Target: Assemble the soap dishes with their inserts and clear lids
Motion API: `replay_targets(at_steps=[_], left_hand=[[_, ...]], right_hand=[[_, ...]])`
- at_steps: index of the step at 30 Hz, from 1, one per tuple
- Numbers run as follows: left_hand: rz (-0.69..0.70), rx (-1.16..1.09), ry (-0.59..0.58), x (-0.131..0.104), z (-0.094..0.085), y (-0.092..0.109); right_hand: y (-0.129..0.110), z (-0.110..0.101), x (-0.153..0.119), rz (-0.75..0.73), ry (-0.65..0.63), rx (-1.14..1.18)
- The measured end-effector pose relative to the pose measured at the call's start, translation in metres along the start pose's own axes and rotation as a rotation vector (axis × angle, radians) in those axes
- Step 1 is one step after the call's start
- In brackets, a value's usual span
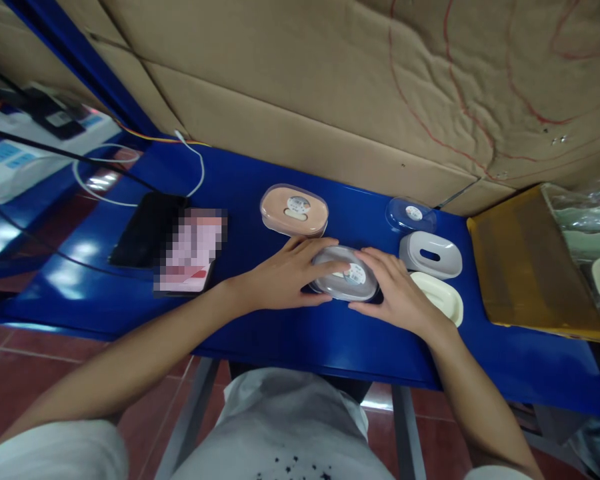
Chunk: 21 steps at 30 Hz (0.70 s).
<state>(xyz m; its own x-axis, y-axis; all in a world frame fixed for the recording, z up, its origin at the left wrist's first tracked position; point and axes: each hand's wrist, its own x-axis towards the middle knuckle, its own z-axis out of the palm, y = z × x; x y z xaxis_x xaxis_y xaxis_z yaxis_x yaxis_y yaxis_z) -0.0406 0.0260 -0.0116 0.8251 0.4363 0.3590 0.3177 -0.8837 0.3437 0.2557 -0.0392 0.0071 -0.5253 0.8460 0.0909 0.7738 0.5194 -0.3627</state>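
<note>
Between my two hands sits a grey oval soap box [340, 288] with a clear lid and a round label, low over the blue table. My left hand [297, 272] grips its left end, fingers along the far edge and thumb near side. The right end is held by my right hand [393, 283], curved around it in the same way. Just beyond my left hand lies a pink soap box [273, 208] under a clear lid. Beside my right hand are a grey oval tray with a slot [443, 248], a cream dish [443, 297] and a loose clear lid [400, 212].
A cardboard box [520, 267] holding plastic-wrapped parts stands at the right. On the left lie a phone with a blurred screen [190, 253], a black device [140, 230] and loose cables. Cardboard sheeting [300, 87] walls off the back of the blue table [290, 340].
</note>
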Motion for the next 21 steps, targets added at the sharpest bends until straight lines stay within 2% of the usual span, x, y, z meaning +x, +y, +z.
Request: replay_targets(at_steps=[13, 21], left_hand=[[-0.054, -0.074, -0.015, -0.0015, -0.0016, -0.0029], [-0.138, -0.219, 0.009, -0.0003, -0.0007, -0.0036]], right_hand=[[0.005, -0.0003, -0.0004, -0.007, 0.007, 0.027], [0.0079, 0.0, 0.001, -0.014, 0.008, 0.026]])
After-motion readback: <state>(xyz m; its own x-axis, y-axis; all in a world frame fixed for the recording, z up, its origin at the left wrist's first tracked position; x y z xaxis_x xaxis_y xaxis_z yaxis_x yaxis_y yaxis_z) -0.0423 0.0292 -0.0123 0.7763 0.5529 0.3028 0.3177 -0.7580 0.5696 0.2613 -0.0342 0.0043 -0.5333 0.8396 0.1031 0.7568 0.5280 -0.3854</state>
